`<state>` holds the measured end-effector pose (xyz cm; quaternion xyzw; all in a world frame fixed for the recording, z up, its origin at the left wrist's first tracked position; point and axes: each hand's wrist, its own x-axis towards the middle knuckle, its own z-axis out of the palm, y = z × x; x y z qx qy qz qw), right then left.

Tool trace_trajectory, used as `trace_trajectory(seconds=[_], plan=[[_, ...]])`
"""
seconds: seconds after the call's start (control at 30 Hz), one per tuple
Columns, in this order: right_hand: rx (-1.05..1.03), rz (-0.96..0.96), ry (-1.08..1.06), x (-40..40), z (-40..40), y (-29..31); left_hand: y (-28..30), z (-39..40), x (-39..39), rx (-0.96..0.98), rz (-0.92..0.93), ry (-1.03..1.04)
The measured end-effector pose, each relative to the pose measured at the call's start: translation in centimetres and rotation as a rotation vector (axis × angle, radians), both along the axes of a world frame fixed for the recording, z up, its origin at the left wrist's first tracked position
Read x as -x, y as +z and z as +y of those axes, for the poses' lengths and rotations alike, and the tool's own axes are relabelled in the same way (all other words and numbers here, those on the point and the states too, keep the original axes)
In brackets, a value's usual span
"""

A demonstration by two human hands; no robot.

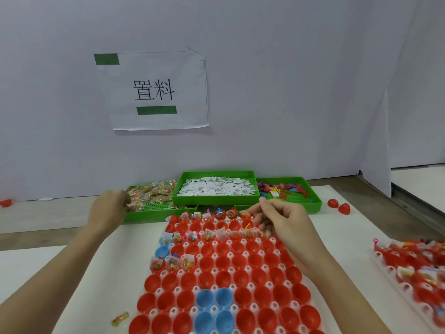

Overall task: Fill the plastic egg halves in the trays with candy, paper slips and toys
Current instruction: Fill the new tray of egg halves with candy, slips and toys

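Note:
A white egg tray [213, 270] holds rows of red egg halves [224, 277] and a few blue egg halves [214, 307]. Some halves in the far rows hold candy, paper slips and toys [207, 235]; the near rows are bare. My left hand [108, 209] reaches into the green candy tray [154, 213], fingers curled on candy packets [134, 204]. My right hand [281, 224] hovers over the tray's far right corner with curled fingers, and whatever is inside them is hidden.
A green tray of paper slips [212, 200] and a green tray of small toys [310, 203] stand by the wall. A second tray of filled eggs [409, 266] lies at the right. One loose candy packet [120, 318] lies near left; two loose red halves [338, 206] far right.

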<state>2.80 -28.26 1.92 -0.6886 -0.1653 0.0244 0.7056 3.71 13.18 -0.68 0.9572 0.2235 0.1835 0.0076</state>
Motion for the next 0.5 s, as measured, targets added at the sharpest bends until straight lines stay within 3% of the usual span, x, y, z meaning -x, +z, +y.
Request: trace_trajectory(seconds=[0.1, 0.17, 0.3, 0.37, 0.5], plan=[[-0.017, 0.014, -0.010, 0.1, -0.1, 0.0, -0.1, -0.5, 1.3, -0.199, -0.065, -0.085], [-0.024, 0.025, -0.017, 0.1, -0.2, 0.0, -0.3, -1.3, 2.0, -0.147, -0.242, -0.182], [-0.012, 0.024, -0.029, 0.0, -0.2, 0.0, -0.2, -5.5, 3.8, 0.432, -0.648, -0.203], [-0.001, 0.028, -0.034, -0.1, -0.1, -0.1, -0.7, -8.3, 5.5, 0.671, -0.691, -0.247], [0.024, 0.031, -0.039, -0.3, -0.2, -0.3, -1.8, -12.1, 9.8, 0.917, -0.658, -0.355]])
